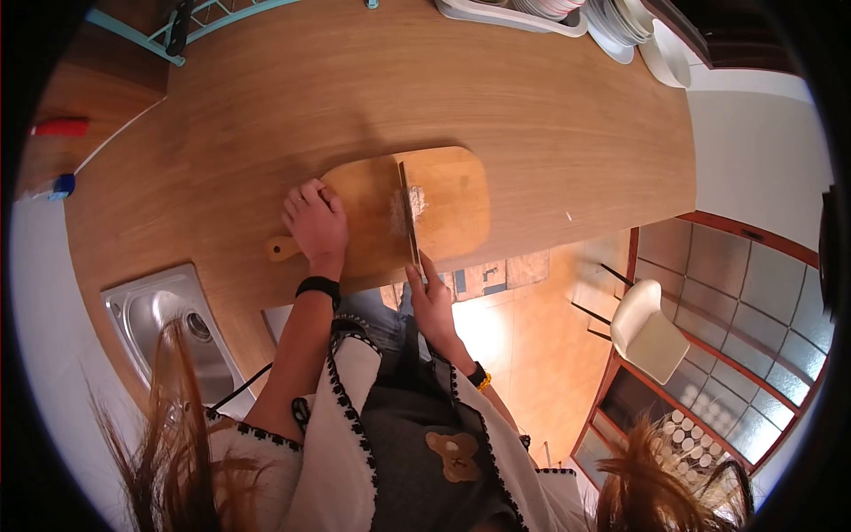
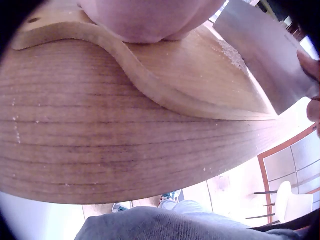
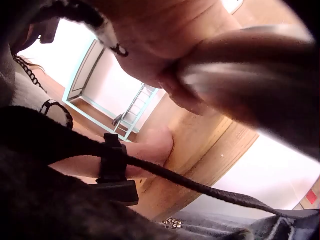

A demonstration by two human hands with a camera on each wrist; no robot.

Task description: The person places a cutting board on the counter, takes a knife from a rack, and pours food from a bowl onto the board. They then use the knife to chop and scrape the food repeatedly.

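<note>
My right hand [image 1: 433,306] grips the handle of a cleaver [image 2: 267,52]. Its broad blade stands on edge across the wooden cutting board [image 1: 461,195], pointing away from me. Under and beside the blade lies a small patch of finely chopped pale bits [image 1: 417,202]. My left hand [image 1: 317,222] rests on the left part of the board, near the board's handle [image 1: 282,248], its fingers bent toward the far edge and the fingertips hidden. In the right wrist view, the hand and dark cleaver handle [image 3: 250,75] fill the upper right, the blade mostly unseen.
A steel sink [image 1: 168,310] is set into the counter [image 1: 550,115] at the left. Stacked dishes [image 1: 616,27] and a white tray [image 1: 523,16] stand at the far right. A turquoise rack [image 1: 230,18] is at the far left. A white chair [image 1: 647,328] stands beyond the counter.
</note>
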